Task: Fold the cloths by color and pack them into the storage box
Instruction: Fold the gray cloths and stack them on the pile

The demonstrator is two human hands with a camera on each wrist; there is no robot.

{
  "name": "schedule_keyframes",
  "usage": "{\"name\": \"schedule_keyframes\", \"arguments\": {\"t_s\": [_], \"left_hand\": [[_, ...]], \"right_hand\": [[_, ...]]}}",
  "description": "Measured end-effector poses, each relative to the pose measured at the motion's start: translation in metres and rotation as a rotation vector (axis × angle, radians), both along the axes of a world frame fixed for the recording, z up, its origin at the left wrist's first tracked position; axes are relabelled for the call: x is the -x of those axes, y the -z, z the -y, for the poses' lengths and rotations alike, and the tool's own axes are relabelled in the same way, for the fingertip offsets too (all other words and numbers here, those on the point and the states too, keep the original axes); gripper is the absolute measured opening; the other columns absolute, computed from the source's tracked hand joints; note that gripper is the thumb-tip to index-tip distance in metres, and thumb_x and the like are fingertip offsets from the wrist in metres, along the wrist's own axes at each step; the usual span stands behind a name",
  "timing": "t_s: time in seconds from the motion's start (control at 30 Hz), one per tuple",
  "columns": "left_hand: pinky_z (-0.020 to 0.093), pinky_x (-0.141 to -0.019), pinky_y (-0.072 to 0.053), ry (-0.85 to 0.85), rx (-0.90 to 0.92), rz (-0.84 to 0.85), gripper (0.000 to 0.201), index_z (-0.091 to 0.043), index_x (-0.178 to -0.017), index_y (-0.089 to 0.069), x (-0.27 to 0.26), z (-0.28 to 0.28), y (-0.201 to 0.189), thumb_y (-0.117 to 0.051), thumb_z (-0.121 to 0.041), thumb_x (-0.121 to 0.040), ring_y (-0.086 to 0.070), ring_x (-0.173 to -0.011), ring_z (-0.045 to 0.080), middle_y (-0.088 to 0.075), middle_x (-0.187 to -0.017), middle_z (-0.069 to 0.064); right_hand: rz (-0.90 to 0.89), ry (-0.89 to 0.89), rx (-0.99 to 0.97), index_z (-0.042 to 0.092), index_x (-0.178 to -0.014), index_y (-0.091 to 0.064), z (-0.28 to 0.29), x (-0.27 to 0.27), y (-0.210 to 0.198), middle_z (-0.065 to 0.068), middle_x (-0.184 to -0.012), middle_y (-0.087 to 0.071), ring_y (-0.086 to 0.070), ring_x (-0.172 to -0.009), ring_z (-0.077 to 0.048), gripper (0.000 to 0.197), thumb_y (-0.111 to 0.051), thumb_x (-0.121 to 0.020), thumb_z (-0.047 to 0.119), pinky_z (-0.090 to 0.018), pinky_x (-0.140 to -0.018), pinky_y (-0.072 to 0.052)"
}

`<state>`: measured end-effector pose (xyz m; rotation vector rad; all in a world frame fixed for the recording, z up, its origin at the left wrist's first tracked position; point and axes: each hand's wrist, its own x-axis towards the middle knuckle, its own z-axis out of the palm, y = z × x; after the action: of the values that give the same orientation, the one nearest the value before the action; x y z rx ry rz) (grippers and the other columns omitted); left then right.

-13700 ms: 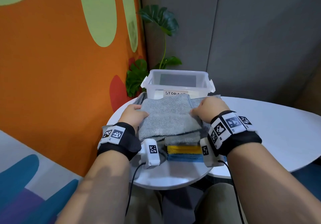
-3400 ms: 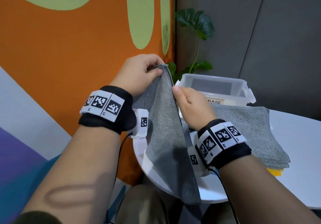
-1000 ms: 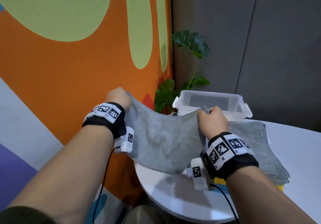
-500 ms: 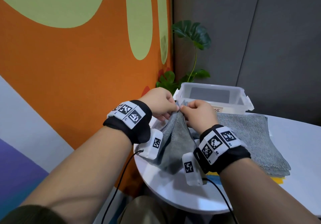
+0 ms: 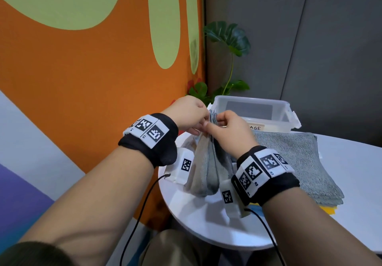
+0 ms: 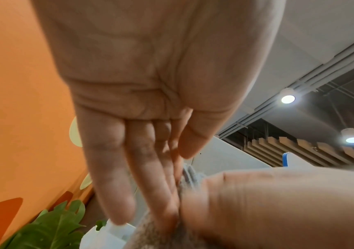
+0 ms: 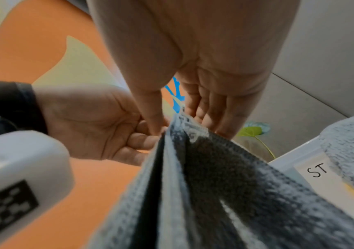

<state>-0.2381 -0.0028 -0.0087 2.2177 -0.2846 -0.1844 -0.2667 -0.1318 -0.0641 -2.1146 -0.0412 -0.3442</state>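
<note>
While the left hand (image 5: 187, 114) and the right hand (image 5: 228, 129) meet above the table's left edge, both pinch the top corners of one grey cloth (image 5: 208, 168), thumbs and fingers clamped on the gathered edges. It hangs doubled from that grip, its lower end reaching the white table (image 5: 341, 166). The right wrist view shows several layers pressed together at the pinch, so this cloth looks partly folded, not finished.

Just right of the hands lies the stack of cloths (image 5: 297, 162): grey ones on top, yellow and blue edges peeking out beneath at the near side. None of these appears folded small.

Behind, at the table's far edge, stands the clear storage box (image 5: 287, 119), lid off, with no cloth seen inside. Judging from this, nearly everything remains: finish this fold, fold the rest by colour, then pack.
</note>
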Motion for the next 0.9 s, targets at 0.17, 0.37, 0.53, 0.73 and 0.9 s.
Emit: {"name": "schedule_keyframes", "arguments": {"t_s": [0.17, 0.37, 0.53, 0.73, 0.9], "left_hand": [[0.026, -0.065, -0.049, 0.076, -0.21, 0.137, 0.015, -0.016, -0.091, -0.063, -0.006, -0.014, 0.003, -0.053, -0.004, -0.087, -0.065, -0.072, 0.01, -0.071, -0.09, 0.003], [0.03, -0.078, -0.047, 0.106, -0.42, 0.096, 0.074, -0.025, -0.131, -0.038, -0.023, -0.036, 0.032, -0.08, -0.017, -0.071, -0.056, -0.101, 0.016, -0.055, -0.115, -0.003], [0.034, -0.082, -0.049, 0.071, -0.397, -0.066, 0.074, -0.025, -0.127, -0.048, -0.031, -0.057, 0.053, -0.086, -0.033, -0.064, -0.057, -0.103, 0.015, -0.062, -0.114, -0.007], [0.036, -0.081, -0.049, -0.07, -0.167, -0.113, 0.027, -0.015, -0.1, -0.057, -0.033, -0.068, 0.052, -0.072, -0.028, -0.082, -0.06, -0.091, 0.021, -0.065, -0.098, 0.005], [0.039, -0.078, -0.053, -0.214, 0.173, 0.003, 0.034, -0.021, -0.113, -0.045, -0.031, -0.063, 0.045, -0.067, -0.029, -0.088, -0.066, -0.083, 0.02, -0.068, -0.099, 0.007]], "right_hand": [[0.11, 0.003, 0.122, 0.027, -0.097, -0.054, 0.002, 0.003, 0.0, 0.005, -0.096, -0.061, -0.058, -0.094, -0.018, 0.029, -0.054, -0.082, 0.002, -0.027, -0.081, -0.044], [0.299, -0.148, 0.067, 0.035, -0.089, -0.06, 0.003, 0.009, -0.014, 0.007, -0.1, -0.064, -0.057, -0.095, -0.009, 0.037, -0.053, -0.084, -0.001, -0.024, -0.087, -0.043], [0.383, -0.138, 0.055, 0.027, -0.1, -0.063, 0.014, 0.012, -0.024, 0.01, -0.102, -0.059, -0.051, -0.095, 0.0, 0.03, -0.054, -0.088, 0.001, -0.012, -0.085, -0.037], [0.335, 0.125, -0.014, 0.029, -0.096, -0.049, 0.026, 0.009, -0.021, 0.009, -0.101, -0.058, -0.054, -0.092, -0.009, 0.023, -0.054, -0.09, 0.007, -0.025, -0.084, -0.042], [0.242, 0.225, 0.083, 0.021, -0.086, -0.071, 0.035, 0.005, -0.014, 0.0, -0.109, -0.053, -0.041, -0.095, -0.005, 0.038, -0.041, -0.088, -0.003, -0.013, -0.086, -0.029]]}}
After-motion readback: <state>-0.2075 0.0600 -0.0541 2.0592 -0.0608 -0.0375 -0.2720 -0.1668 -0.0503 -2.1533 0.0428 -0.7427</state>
